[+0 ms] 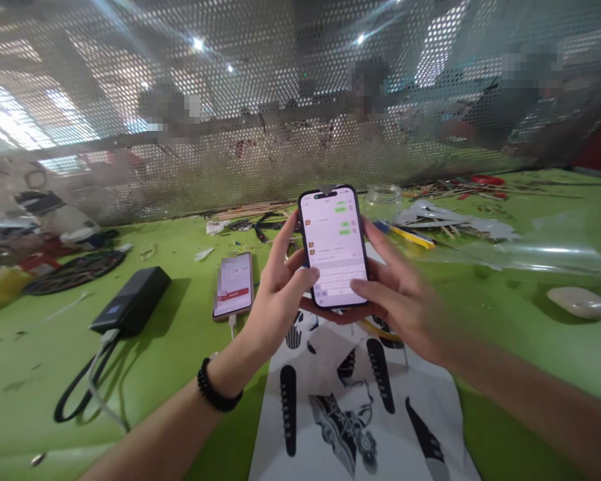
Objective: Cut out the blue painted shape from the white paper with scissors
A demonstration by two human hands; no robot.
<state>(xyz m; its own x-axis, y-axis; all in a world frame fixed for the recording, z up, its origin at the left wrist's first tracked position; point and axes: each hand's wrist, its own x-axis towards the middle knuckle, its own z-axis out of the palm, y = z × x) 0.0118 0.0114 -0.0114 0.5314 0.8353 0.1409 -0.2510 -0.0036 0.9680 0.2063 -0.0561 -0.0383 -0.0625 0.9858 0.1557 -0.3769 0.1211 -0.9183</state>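
Note:
A smartphone (334, 234) in a dark case is held upright between both hands, its screen lit with a chat page and a keyboard. My left hand (280, 284) is closed round its left side, thumb over the keyboard. My right hand (395, 294) grips the opposite edge, with that thumb also on the keys; the hand is slightly blurred. Below the phone lies a white paper sheet (325, 381) printed with black and grey shapes. A second phone (234, 287), screen lit and a cable plugged in, rests left of my left hand.
On the green table (180, 401), a black power bank (130, 300) with cables stands at left. A glass jar (383, 200), yellow cutter (413, 237), plastic scraps and thin sticks lie behind. A white mouse-shaped object (581, 302) sits right. Perforated metal screen (260, 147) borders the back; people are beyond it.

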